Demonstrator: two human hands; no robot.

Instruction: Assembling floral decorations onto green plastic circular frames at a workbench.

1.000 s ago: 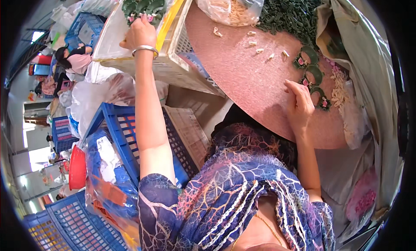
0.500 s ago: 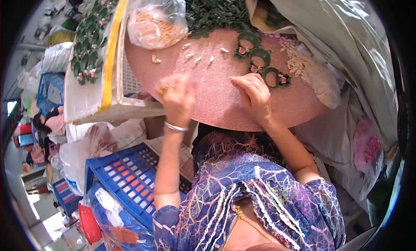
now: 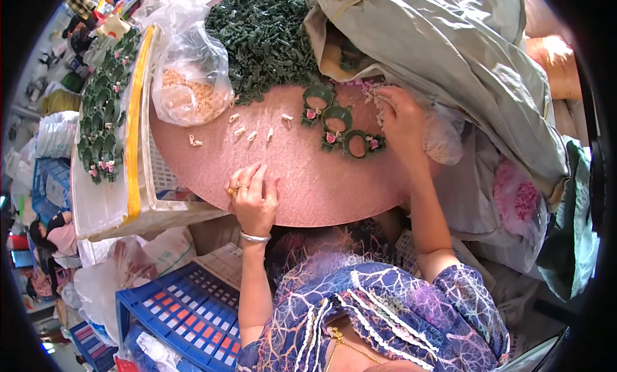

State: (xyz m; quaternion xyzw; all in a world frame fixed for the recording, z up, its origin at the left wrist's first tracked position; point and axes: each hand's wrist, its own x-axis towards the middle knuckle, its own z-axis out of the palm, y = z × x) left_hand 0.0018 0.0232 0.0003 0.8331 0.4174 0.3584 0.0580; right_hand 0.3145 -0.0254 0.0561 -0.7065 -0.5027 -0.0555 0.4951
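Observation:
My left hand (image 3: 252,195) rests at the near edge of the pink round tabletop (image 3: 218,173), fingers stretched forward and nothing visible in them. At the far right of the tabletop, my right hand (image 3: 406,120) dips its bent fingertips into a heap of small pale pieces (image 3: 443,137) and pink flowers (image 3: 368,87). What its fingers pinch is too small to make out. Just left of that hand lie three dark green ring-shaped pieces (image 3: 338,119), each with a small pink flower. Several loose pale pieces (image 3: 252,135) are scattered over the middle of the tabletop.
Behind lies a large heap of dark green parts (image 3: 263,38), beside a clear bag (image 3: 193,92) of pale pieces. A white crate (image 3: 144,198) at the left carries green flowered pieces (image 3: 103,121). Grey cloth (image 3: 450,57) hangs over the right side. A blue basket (image 3: 183,308) stands lower left.
My right hand has moved away and right, from in front of the green rings to the pale heap. My left hand has settled at the tabletop's near edge. The view has shifted.

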